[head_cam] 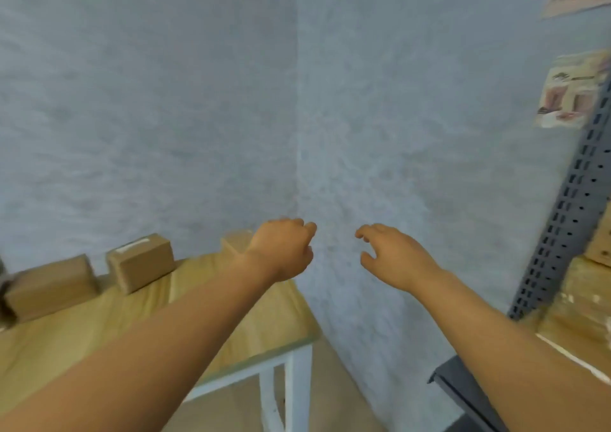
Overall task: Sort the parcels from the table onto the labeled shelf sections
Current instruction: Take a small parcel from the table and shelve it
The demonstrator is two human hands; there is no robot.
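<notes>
Your left hand [281, 249] hangs loosely curled and your right hand [393, 256] spread, both grips empty, so reaching blind risks knocking parcels [140, 263] off the worktop's [231, 316] far edge.

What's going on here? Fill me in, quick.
A person is sorting cardboard parcels from a wooden table to a shelf. Both hands are empty and held out toward the wall corner: the left hand over the table's far corner, fingers loosely curled; the right hand with fingers spread. Three parcels stand along the table's back edge, including a box with a white label. A grey shelf upright stands at right.
</notes>
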